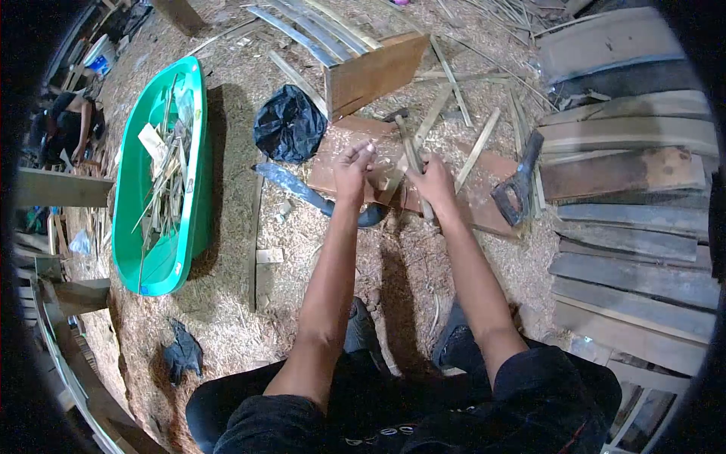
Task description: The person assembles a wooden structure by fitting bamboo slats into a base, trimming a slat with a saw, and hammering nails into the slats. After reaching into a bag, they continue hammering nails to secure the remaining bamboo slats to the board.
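Observation:
My right hand [434, 181] is wrapped round the wooden handle of a hammer [411, 149], whose dark head points away from me. My left hand [354, 170] is closed in a pinch above a reddish-brown board [333, 160]; whatever lies between its fingertips is too small to make out. Thin wooden strips [474, 151] lie across and beside the boards. A large curved blade [291, 181] with a black handle rests just left of and below my left hand. To the right of my right hand lies a tool with a dark grip [514, 193], perhaps a saw.
A green plastic tub [198, 113] full of wood scraps stands on the left, near a black plastic bag [290, 125]. An upright wooden panel with slats [374, 76] stands ahead. Stacked planks [628, 178] line the right. Shavings cover the ground. Another person [68, 125] sits far left.

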`<control>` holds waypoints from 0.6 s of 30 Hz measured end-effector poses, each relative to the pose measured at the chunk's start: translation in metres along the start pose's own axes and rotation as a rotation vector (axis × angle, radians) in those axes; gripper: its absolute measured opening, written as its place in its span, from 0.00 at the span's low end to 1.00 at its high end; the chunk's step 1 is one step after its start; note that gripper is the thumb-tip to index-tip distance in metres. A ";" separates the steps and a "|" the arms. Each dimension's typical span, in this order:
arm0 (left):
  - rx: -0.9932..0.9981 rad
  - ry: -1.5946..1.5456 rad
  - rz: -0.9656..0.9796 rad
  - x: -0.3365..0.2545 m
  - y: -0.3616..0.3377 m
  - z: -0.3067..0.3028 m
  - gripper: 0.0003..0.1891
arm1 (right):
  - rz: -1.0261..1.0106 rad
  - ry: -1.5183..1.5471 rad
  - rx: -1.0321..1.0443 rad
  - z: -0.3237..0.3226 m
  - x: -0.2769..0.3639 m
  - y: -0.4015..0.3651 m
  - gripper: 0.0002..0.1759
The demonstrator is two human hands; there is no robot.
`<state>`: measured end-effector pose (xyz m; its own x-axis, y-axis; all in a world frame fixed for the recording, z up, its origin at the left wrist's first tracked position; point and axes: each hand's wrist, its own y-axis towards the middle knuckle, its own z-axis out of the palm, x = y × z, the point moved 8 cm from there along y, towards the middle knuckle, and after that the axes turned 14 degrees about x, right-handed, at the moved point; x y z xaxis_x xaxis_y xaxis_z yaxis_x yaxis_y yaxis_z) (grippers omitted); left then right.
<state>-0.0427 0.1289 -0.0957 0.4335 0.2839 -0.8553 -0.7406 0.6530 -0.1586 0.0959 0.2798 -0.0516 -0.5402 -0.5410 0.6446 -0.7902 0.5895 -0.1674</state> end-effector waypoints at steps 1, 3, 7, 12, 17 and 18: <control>-0.014 -0.036 0.026 -0.002 -0.006 0.005 0.11 | -0.008 -0.001 0.017 0.003 -0.003 -0.003 0.24; -0.014 -0.062 0.041 -0.001 -0.010 0.006 0.12 | 0.053 0.052 0.061 0.006 -0.004 -0.003 0.24; -0.014 -0.010 -0.048 0.013 -0.005 -0.005 0.10 | -0.064 0.129 -0.132 0.017 -0.014 -0.008 0.21; 0.068 -0.103 -0.149 0.023 -0.007 -0.003 0.07 | -0.007 0.592 0.033 0.027 -0.008 -0.013 0.15; 0.057 -0.004 -0.084 0.028 -0.008 0.006 0.06 | -0.123 0.728 -0.050 0.022 0.009 0.004 0.08; 0.064 -0.024 -0.101 0.026 -0.010 0.011 0.07 | -0.175 0.728 -0.072 0.019 0.012 0.006 0.08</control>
<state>-0.0183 0.1373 -0.1108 0.5174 0.2306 -0.8241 -0.6583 0.7225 -0.2112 0.0788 0.2651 -0.0592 -0.0608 -0.1122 0.9918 -0.8125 0.5828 0.0162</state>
